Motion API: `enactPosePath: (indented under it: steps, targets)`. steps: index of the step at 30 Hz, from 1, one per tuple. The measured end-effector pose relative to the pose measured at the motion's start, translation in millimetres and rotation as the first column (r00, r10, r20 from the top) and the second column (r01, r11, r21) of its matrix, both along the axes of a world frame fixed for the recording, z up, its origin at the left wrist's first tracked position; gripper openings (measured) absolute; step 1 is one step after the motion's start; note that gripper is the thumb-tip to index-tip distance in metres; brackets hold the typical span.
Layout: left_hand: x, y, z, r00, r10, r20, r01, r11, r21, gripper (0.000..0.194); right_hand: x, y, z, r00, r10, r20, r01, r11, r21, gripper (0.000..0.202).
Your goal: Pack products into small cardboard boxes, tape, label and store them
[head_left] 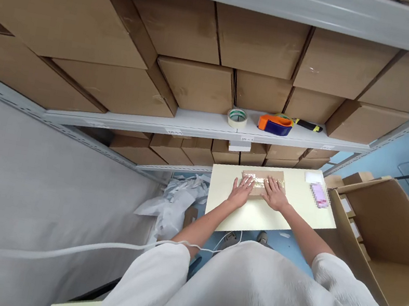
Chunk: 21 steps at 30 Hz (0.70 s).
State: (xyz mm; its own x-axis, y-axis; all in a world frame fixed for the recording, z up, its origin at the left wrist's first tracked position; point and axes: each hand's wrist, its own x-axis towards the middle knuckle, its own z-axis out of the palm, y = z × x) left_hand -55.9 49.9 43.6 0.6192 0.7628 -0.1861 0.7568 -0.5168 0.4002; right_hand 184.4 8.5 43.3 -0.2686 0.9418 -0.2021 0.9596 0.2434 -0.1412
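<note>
A small flat cardboard box (264, 174) lies on the pale yellow table (233, 213) before me, with shiny clear tape across its top. My left hand (241, 191) rests flat on the box's left part, fingers spread over the tape. On the right part lies my right hand (275, 195), also flat with its fingers apart. Both palms reach toward the near edge of the box and hide some of it. Neither hand grips anything.
An orange and blue tape dispenser (275, 124), a tape roll (237, 118) and a yellow-black utility knife (308, 125) sit on the shelf ahead. A large open carton (392, 233) stands right. Crumpled white wrapping (175, 206) lies left; a white cable (93, 248) crosses my left arm.
</note>
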Motion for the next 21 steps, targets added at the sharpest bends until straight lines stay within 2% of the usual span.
enactPosePath:
  steps: [7,13,17,21]
  targets:
    - [-0.6,-1.3,-6.7,1.000,-0.010,-0.016,0.011,1.000,0.024,0.082,24.4,-15.2,-2.9,0.992,-0.121,0.038,0.120,0.992,0.032,0.088]
    - [13.2,-1.6,-1.6,0.999,0.046,-0.026,-0.044,0.997,0.061,0.076,28.8,-12.6,-4.2,0.985,-0.171,0.007,0.171,0.985,0.014,0.086]
    - [42.5,-1.0,2.7,0.999,0.028,0.017,-0.030,0.995,0.097,0.064,54.2,-12.0,-3.4,0.980,-0.197,-0.028,0.198,0.979,0.048,0.082]
    - [95.9,0.4,9.3,1.000,-0.002,0.028,-0.001,0.994,0.110,0.057,110.4,-13.5,-4.0,0.965,-0.258,-0.038,0.259,0.965,0.027,0.079]
